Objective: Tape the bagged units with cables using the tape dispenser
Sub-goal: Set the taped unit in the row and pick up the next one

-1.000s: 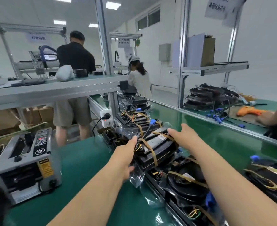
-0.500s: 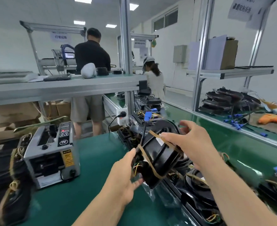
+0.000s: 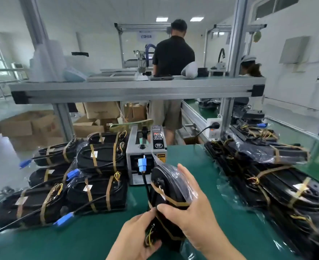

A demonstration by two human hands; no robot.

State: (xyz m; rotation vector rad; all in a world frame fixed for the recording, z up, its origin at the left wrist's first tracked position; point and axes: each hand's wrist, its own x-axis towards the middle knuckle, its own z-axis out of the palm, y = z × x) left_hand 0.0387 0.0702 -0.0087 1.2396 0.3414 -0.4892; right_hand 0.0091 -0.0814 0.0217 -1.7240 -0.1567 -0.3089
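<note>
My left hand point(image 3: 136, 239) and right hand point(image 3: 194, 216) both grip the bagged unit point(image 3: 169, 196), held upright before the tape dispenser point(image 3: 146, 152). Film looks slippery; housing rigid, probably weighty. Hold the housing edges.

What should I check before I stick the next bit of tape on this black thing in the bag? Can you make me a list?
1. Bagged unit held firmly: ok. The left hand grips its bottom end and the right hand wraps its side.
2. Unit close to the tape dispenser: ok, it is right in front of it.
3. Tape strip ready at the dispenser's mouth: cannot tell, the blue plug and the bag hide it.
4. Cable tucked down: not ok, its plug end sticks up free.
5. Brown tape on the unit: ok, bands already cross it.
</note>
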